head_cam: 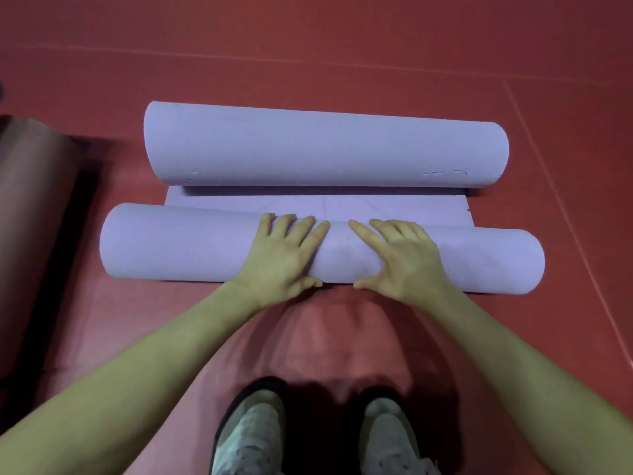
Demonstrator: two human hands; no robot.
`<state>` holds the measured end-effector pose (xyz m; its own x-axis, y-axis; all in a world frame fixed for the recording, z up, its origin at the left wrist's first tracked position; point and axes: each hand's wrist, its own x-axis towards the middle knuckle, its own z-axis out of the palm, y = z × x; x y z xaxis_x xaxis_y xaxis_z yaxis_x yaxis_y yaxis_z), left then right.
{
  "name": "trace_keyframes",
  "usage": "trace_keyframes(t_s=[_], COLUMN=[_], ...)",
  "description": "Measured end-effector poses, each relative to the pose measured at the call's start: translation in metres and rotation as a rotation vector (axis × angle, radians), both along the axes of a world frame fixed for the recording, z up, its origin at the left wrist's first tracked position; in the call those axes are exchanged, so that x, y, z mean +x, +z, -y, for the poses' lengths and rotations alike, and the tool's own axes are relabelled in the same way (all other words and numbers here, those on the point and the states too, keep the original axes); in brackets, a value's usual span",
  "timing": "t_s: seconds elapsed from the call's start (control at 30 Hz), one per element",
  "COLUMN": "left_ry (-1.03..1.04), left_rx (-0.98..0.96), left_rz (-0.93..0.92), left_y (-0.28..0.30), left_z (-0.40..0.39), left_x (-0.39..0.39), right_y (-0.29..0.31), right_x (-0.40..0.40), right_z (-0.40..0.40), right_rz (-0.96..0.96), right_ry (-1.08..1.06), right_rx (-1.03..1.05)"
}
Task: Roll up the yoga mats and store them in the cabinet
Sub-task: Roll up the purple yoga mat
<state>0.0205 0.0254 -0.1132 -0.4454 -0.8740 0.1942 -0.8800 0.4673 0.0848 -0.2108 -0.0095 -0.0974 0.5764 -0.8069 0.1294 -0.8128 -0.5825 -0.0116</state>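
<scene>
A lilac yoga mat lies on the red floor, rolled from both ends. The near roll runs left to right in front of me, and the far roll lies parallel behind it. A narrow flat strip of mat joins them. My left hand and my right hand press side by side on the middle of the near roll. Fingers lie spread over its top and the thumbs sit at its near underside.
A brown rolled mat lies on the floor at the left edge. My two shoes stand at the bottom of the view, just behind the near roll. Red floor stretches beyond the far roll and to the right.
</scene>
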Motion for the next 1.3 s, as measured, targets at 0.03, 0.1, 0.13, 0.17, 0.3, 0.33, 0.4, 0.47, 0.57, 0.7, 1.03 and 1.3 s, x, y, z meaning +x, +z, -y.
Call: trace_keyframes(t_s=[0.03,0.1,0.13,0.17,0.3,0.33,0.4,0.47,0.57,0.7,1.03,1.3], left_ry=[-0.011,-0.028,-0.035,-0.046,-0.107,-0.122,-0.133,-0.13,-0.133,-0.103,0.045,0.228], left_rx=[-0.001,0.0,0.011,0.036,0.103,0.125,0.172,0.205,0.243,0.316,0.379,0.4], left_rz=[-0.009,-0.019,-0.022,-0.024,-0.056,-0.067,-0.071,-0.045,-0.009,0.013,0.21,0.132], left_y=[0.0,0.0,0.0,0.001,-0.003,-0.006,-0.014,-0.019,-0.022,-0.015,0.003,0.003], left_z=[-0.008,-0.023,-0.029,-0.035,-0.056,-0.062,-0.072,-0.075,-0.069,-0.054,-0.033,-0.001], left_x=[-0.003,-0.008,-0.01,-0.012,-0.015,-0.015,-0.017,-0.018,-0.017,-0.014,-0.021,-0.035], right_y=[0.002,0.004,0.005,0.006,0.001,-0.002,-0.009,-0.016,-0.021,-0.02,-0.018,-0.031], right_x=[-0.003,-0.008,-0.012,-0.015,-0.026,-0.026,-0.027,-0.029,-0.032,-0.035,-0.037,-0.031], right_z=[-0.008,-0.024,-0.031,-0.038,-0.063,-0.07,-0.083,-0.089,-0.09,-0.093,-0.066,-0.057], right_rz=[0.008,0.012,0.009,0.001,-0.029,-0.045,-0.089,-0.073,0.053,0.098,0.221,0.253], right_ry=[0.006,0.011,0.009,0.006,0.01,0.008,-0.014,-0.056,-0.036,-0.016,-0.093,-0.164], right_rx=[0.009,0.031,0.039,0.053,0.177,0.214,0.302,0.354,0.275,0.187,0.396,0.026])
